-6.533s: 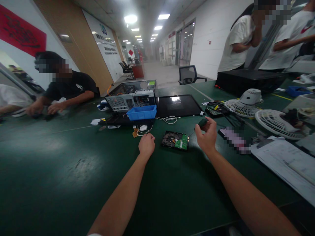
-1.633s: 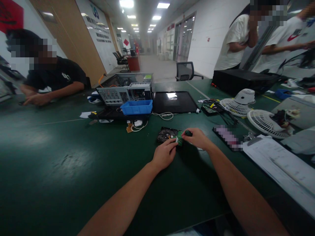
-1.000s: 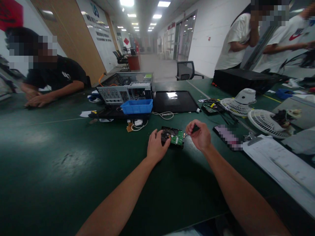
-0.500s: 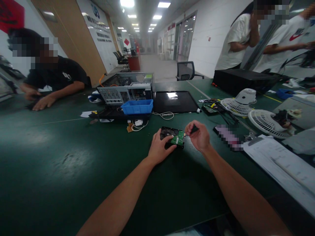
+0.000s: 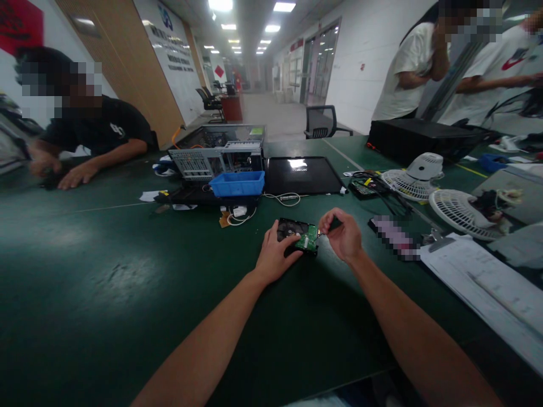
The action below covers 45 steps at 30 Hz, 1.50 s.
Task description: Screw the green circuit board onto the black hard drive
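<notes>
Left hand [image 5: 274, 254] braces a hard drive [image 5: 307, 241] as right hand [image 5: 345, 240] pinches a tool [image 5: 336, 224]

We have the drive lying flat on the green table [image 5: 178, 299], just below and right of the frame's centre. Its circuit board faces up, presumably so that side can be reached.

Our left hand is half open around the drive's left end, thumb at the near edge and fingers over the top, seemingly to stop it sliding on the smooth surface. Our right hand curls nearly closed by the drive's right end; it has hold of the tool's dark handle, probably with the fingertips for fine control. We cannot tell whether the thin tip touches the drive.

In the upper middle of the frame, a blue tray [image 5: 238, 189] sits before an opened computer case [image 5: 199, 164], perhaps to be within reach. At the right lie a phone [image 5: 394, 237] and clipped papers [image 5: 479, 277], apart from both hands.
</notes>
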Each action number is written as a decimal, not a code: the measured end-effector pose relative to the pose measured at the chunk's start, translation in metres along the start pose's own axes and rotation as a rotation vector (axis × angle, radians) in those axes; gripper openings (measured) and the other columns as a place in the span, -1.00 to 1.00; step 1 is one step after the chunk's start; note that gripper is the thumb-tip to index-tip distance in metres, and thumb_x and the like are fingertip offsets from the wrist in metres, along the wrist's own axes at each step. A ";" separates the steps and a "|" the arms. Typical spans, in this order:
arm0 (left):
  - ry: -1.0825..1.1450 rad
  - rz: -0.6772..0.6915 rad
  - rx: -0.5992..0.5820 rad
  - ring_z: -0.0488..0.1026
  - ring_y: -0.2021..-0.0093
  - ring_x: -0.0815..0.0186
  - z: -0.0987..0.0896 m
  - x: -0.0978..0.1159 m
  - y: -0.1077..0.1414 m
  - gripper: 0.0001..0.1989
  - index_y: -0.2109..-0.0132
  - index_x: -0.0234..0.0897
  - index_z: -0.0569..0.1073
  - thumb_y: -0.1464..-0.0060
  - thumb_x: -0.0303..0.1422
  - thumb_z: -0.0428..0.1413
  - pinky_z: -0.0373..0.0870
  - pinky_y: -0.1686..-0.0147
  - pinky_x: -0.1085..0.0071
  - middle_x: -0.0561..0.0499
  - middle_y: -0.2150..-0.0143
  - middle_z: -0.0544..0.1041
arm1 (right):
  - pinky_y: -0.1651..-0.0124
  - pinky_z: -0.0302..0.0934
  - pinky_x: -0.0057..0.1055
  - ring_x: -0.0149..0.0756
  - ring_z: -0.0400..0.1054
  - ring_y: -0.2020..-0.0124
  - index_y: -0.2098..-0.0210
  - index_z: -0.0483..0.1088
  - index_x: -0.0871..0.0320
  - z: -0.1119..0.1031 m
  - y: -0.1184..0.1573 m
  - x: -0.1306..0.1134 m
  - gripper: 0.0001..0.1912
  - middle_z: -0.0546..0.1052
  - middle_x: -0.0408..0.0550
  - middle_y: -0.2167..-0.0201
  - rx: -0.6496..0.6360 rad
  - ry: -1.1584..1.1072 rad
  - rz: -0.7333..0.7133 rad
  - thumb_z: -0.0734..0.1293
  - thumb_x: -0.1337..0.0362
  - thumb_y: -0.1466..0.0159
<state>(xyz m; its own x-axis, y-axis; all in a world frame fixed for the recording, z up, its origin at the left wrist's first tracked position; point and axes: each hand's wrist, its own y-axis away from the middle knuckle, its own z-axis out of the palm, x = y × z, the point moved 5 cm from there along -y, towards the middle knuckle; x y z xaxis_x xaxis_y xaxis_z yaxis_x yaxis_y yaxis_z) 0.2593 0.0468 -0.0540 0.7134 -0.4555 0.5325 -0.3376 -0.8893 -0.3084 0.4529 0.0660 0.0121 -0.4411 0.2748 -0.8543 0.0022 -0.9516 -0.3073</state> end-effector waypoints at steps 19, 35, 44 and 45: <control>-0.036 0.035 0.048 0.01 -0.44 -0.09 0.004 -0.006 -0.002 -0.61 -0.17 0.09 0.54 -0.21 -0.27 0.26 0.16 -0.35 -0.10 -0.01 -0.49 -0.04 | 0.26 0.20 -0.29 -0.25 0.28 0.38 0.44 0.47 0.10 0.003 0.001 -0.002 -0.74 0.39 -0.07 0.44 -0.017 0.090 -0.018 0.26 0.14 -0.28; -0.039 0.003 0.042 0.01 -0.45 -0.09 0.003 -0.006 -0.001 -0.60 -0.17 0.10 0.54 -0.19 -0.27 0.27 0.17 -0.35 -0.12 0.00 -0.49 0.00 | 0.28 0.22 -0.28 -0.25 0.27 0.42 0.29 0.54 0.11 0.008 0.003 0.004 -0.62 0.38 -0.08 0.48 -0.109 0.012 0.144 0.19 0.02 -0.33; -0.037 0.009 0.034 0.02 -0.44 -0.10 0.002 -0.005 -0.001 -0.60 -0.16 0.09 0.55 -0.19 -0.28 0.27 0.18 -0.34 -0.13 -0.01 -0.48 0.02 | 0.10 0.33 -0.21 -0.20 0.43 0.27 0.33 0.43 0.07 0.007 0.004 0.006 -0.81 0.53 -0.07 0.32 -0.063 -0.008 0.143 0.33 0.08 -0.25; -0.037 0.011 0.035 0.02 -0.44 -0.10 0.002 -0.005 -0.001 -0.60 -0.17 0.09 0.55 -0.19 -0.28 0.27 0.18 -0.34 -0.12 -0.01 -0.48 0.01 | 0.11 0.33 -0.21 -0.20 0.44 0.28 0.31 0.42 0.06 0.007 0.004 0.006 -0.82 0.53 -0.08 0.34 -0.069 -0.022 0.158 0.34 0.09 -0.25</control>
<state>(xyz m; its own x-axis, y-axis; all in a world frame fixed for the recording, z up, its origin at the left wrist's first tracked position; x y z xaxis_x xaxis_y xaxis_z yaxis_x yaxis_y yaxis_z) 0.2575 0.0501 -0.0577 0.7322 -0.4628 0.4996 -0.3245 -0.8821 -0.3415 0.4435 0.0629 0.0086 -0.4502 0.1188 -0.8850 0.1347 -0.9707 -0.1989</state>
